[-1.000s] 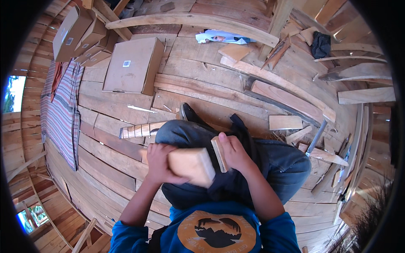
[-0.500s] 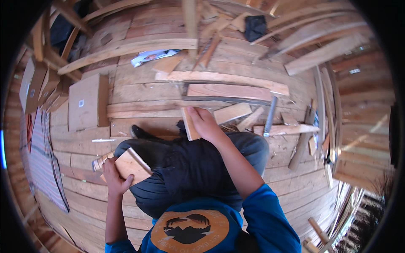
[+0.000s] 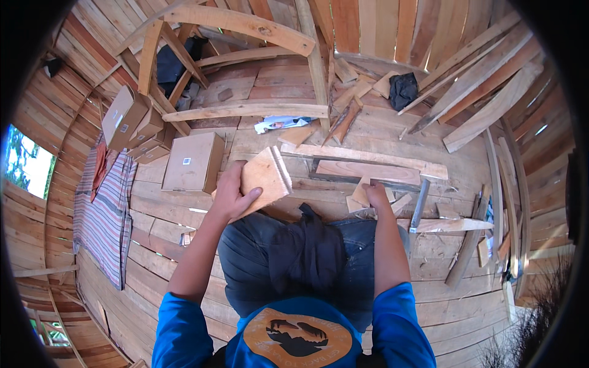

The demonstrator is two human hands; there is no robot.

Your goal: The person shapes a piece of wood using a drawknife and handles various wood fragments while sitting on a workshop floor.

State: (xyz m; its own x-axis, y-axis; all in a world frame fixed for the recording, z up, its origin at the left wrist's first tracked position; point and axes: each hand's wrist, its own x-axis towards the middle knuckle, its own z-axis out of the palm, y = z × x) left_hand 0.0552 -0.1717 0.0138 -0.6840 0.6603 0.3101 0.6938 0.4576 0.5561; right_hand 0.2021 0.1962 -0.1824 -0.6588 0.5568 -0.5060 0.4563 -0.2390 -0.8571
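My left hand grips a short, pale wooden board above my left knee, thumb across its face. Its far edge looks doubled, so I cannot tell whether it is one grooved board or two together. Reaching forward past my right knee, my right hand has its fingers closed on a small wood offcut close to the floor. Another small offcut lies just right of that hand. Beyond it is a reddish plank, with a longer pale plank behind. A dark cloth rests over my lap.
A grey metal bar or tool lies right of my right hand, by a pale plank. Cardboard boxes and a striped cloth are at left. A wooden frame stands ahead; boards lean at far right.
My left hand has risen and come forward with its board. My right hand, which held a short board over my lap, has moved right to the offcuts on the floor. The view has tilted up.
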